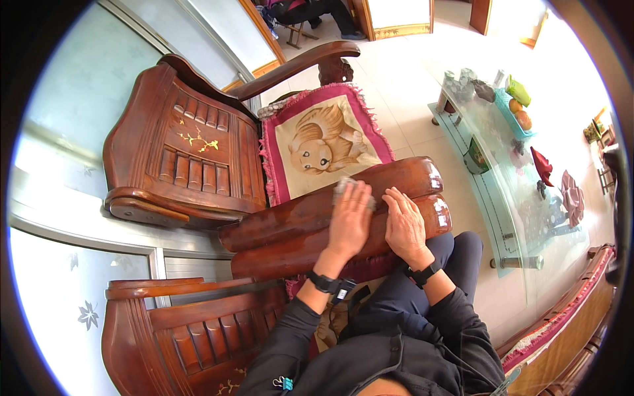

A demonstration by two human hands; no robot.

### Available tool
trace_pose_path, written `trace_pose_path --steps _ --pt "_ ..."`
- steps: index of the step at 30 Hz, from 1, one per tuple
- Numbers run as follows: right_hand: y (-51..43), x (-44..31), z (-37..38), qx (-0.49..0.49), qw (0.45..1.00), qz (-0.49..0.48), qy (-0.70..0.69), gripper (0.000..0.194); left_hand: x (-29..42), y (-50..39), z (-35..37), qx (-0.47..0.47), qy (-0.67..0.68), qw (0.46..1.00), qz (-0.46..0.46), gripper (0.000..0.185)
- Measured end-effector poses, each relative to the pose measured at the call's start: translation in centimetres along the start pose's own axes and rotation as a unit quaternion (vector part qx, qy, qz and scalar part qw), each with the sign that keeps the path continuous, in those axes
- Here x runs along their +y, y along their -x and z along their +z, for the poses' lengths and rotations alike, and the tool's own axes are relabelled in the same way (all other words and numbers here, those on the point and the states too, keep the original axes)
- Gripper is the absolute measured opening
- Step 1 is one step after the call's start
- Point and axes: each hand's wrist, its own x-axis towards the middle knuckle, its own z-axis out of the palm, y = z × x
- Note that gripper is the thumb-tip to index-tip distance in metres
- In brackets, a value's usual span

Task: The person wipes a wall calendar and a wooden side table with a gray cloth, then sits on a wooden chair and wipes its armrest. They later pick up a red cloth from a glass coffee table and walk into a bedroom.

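My left hand (350,222) lies palm down over a crumpled grey cloth (342,185), which shows past the fingertips and beside the fingers. Both are slightly blurred. The cloth rests on the far one of two glossy brown wooden armrests (290,208), which sit side by side and belong to neighbouring wooden chairs. Flat on the armrests, with nothing visible in it, is my right hand (407,225). A fringed seat cushion (324,141) with a dog picture covers the far chair's seat, just beyond the armrests. What lies under each palm is hidden.
To the right stands a glass coffee table (515,198) with a blue fruit basket (510,114) and a red item (541,167) on it. The carved chair back (198,138) rises at left, by glass panels. A person's legs (332,12) show at the top.
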Motion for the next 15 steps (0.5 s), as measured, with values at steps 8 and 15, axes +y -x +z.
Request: trace_pose_path --steps 8,15 --pt "0.2 0.1 0.2 0.035 0.999 0.038 0.011 0.046 0.4 5.0 -3.6 -0.060 0.031 0.997 -0.029 0.053" --pt "0.1 0.1 0.3 0.042 0.999 0.030 0.006 0.043 -10.4 15.6 -11.2 0.011 -0.250 0.921 -0.299 0.051"
